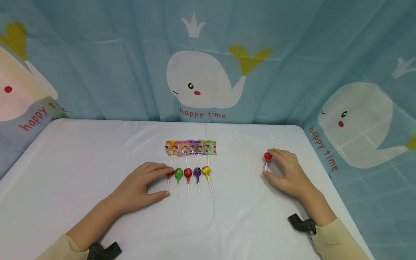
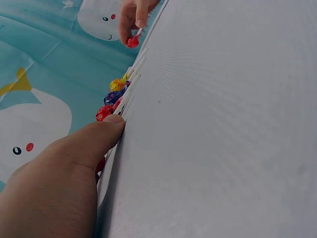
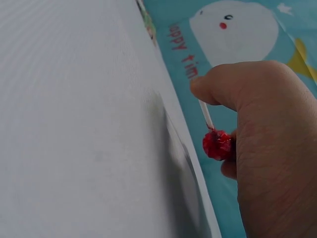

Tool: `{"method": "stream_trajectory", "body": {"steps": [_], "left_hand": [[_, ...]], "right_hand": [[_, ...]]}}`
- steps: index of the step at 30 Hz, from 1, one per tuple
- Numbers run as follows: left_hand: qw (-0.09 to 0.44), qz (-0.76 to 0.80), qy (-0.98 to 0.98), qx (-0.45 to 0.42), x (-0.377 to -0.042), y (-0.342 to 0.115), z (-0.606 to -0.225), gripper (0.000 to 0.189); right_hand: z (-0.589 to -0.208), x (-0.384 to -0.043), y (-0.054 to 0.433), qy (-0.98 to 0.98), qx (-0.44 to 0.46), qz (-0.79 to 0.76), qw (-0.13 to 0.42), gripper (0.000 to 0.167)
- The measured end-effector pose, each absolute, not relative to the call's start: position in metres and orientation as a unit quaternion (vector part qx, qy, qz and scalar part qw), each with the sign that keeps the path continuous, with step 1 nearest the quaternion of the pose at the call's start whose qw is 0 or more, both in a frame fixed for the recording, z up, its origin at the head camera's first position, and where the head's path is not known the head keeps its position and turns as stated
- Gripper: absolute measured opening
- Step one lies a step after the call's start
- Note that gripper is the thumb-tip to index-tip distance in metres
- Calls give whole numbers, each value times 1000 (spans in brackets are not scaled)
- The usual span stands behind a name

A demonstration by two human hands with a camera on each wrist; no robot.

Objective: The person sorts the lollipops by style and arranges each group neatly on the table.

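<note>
At the left end of a row of lollipops, my left hand point(image 1: 134, 187) holds a red lollipop point(image 1: 169, 175), fingertips over its round head and thumb by the stick's lower end. Beside it lie a green lollipop point(image 1: 178, 173), another red one point(image 1: 188, 173), a purple one point(image 1: 197, 172) and a yellow one point(image 1: 206, 170), sticks toward me. Off to the right, my right hand point(image 1: 292, 177) pinches a separate red lollipop point(image 3: 218, 145) lengthwise, fingers at the head and thumb at the stick's end. In the left wrist view my thumb point(image 2: 94, 141) hides part of the row.
Just behind the row lie several lollipops in flat printed wrappers point(image 1: 190, 147), edge to edge, sticks toward me. A white cloth covers the table point(image 1: 240, 216). A blue curtain point(image 1: 136, 79) with whale prints hangs behind its far edge and along the sides.
</note>
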State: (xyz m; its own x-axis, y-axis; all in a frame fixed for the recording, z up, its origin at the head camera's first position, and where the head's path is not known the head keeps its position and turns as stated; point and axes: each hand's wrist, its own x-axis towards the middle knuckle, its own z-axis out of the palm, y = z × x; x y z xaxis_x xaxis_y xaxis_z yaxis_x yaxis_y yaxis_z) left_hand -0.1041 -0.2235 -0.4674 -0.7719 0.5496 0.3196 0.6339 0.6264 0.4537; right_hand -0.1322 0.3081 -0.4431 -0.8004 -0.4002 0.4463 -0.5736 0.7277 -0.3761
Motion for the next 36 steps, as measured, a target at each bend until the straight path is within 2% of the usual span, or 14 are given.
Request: {"method": "stream_trajectory", "body": {"steps": [36], "left_hand": [[72,-279,-900,-327,-104,-222,-465,70]], "right_hand": [[-445,-145,282,-897,314,269,154,71]]}}
